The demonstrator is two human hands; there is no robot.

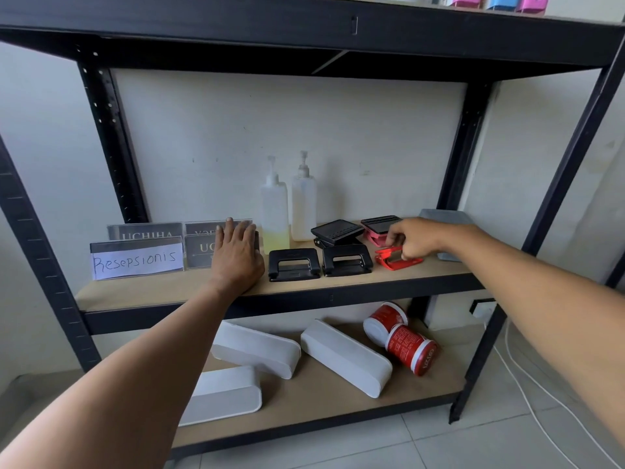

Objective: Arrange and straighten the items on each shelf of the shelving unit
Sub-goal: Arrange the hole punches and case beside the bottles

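Pinching the red hole punch (398,259) with curled fingers, the right hand (414,240) should turn it square to the two black hole punches (320,263) beside it on the middle shelf (169,291). The left hand (236,253) lies flat, fingers straight, against a sign holder (203,253). Pump bottles (289,211) behind could tip.

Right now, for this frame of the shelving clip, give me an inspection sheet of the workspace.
Surface: middle shelf, wooden board in a black frame.
Job's things: name signs at left; two pump bottles at the back; two black hole punches in front; red hole punch.
Clutter: lower shelf holds three white boxes lying askew and two red cans on their sides.
Hands: left hand flat against a sign; right hand, fingers gripping the red hole punch.
Cables: white cable on the floor at right.
Surroundings: white wall, tiled floor.
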